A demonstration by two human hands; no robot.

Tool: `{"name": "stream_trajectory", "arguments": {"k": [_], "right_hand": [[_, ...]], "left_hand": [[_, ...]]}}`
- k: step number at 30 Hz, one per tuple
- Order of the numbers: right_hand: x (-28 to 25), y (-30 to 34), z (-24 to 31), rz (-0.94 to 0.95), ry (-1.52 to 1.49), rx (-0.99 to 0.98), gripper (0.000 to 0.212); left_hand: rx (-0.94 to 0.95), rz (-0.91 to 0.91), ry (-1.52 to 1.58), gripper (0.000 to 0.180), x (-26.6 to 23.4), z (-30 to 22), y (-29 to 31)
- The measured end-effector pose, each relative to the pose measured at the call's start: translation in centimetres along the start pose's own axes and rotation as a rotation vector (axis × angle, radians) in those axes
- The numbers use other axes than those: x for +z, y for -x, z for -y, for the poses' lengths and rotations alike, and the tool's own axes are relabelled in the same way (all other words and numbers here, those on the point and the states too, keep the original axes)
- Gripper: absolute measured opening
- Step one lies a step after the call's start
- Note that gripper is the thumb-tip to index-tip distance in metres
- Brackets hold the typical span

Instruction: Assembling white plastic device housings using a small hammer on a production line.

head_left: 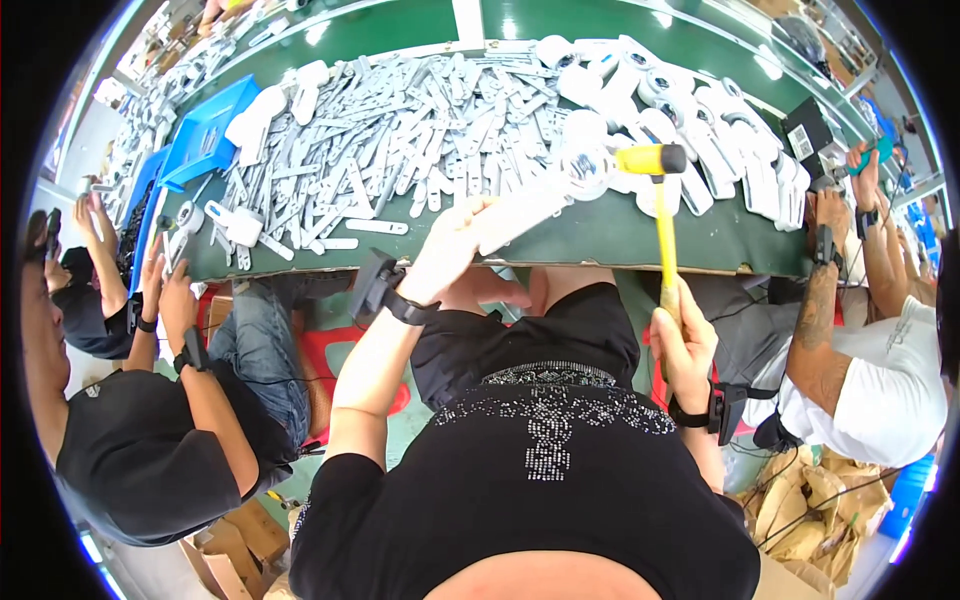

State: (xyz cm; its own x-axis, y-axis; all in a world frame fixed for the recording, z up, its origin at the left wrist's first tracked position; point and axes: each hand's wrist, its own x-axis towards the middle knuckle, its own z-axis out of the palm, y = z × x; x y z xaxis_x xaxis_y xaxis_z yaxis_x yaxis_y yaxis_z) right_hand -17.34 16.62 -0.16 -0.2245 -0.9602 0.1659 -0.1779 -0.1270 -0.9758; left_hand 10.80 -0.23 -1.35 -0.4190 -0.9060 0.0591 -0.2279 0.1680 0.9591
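My left hand [455, 240] is wrapped round the lower end of a white plastic housing [525, 212], a long handle with a round head that points away to the right. The exact kind of device is not clear. In my right hand [685, 340] is the handle of a mallet [667, 235] with a yellow shaft and a yellow head ending in a black face. The mallet head lies beside the round end of the housing in the picture; whether they touch I cannot tell.
A large heap of flat grey-white strips [400, 125] covers the green table [590, 240]. Several similar white housings [710, 150] lie at the right, with a blue bin [210, 130] at the left. Co-workers sit close on both sides, with crumpled brown paper [810, 500] behind right.
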Motion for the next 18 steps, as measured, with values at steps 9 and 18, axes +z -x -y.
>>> {"name": "stream_trajectory", "arguments": {"k": [9, 18], "right_hand": [[0.6, -1.0, -1.3, 0.007, -0.086, 0.061, 0.049], [0.1, -3.7, -2.8, 0.000, -0.108, 0.068, 0.048]], "left_hand": [[-0.293, 0.083, 1.166, 0.036, -4.2, -1.4, -1.4], [-0.232, 0.091, 1.390, 0.025, -9.6, -3.6, -11.5]]}}
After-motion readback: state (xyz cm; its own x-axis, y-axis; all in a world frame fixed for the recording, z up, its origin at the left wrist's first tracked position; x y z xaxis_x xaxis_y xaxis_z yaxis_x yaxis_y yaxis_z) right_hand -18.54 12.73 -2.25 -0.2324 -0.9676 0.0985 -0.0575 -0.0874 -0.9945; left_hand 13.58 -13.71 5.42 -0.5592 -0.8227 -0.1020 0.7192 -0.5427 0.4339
